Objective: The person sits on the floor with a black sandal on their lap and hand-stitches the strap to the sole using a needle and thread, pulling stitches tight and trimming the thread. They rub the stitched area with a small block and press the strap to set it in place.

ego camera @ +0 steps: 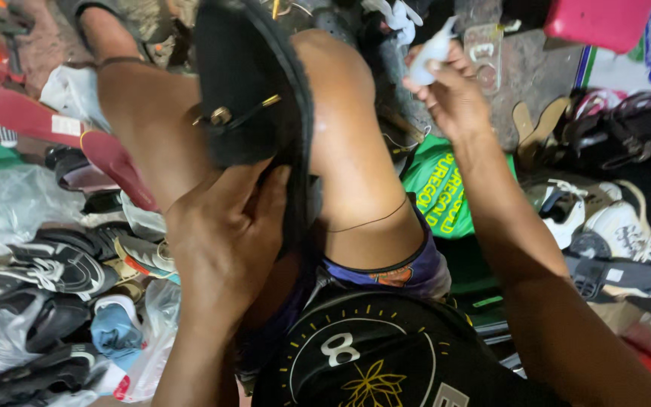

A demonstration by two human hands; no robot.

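My left hand (224, 226) grips a black sandal (246, 83) from below and holds it upright between my bare knees. A thin gold strap with a round stud crosses the sandal's face. My right hand (450, 90) is raised to the right of the knee and is closed on a small white squeeze tube (431, 51), its tip pointing up and left. The two hands are apart, with my right knee (340, 113) between them.
Several shoes and plastic bags (62, 264) are heaped on the left, with red insoles (47, 124) beside them. White sneakers (604, 222) and a black bag (627, 128) lie on the right. A green bag (442, 192) sits under my right forearm. A pink box (600, 21) stands at the top right.
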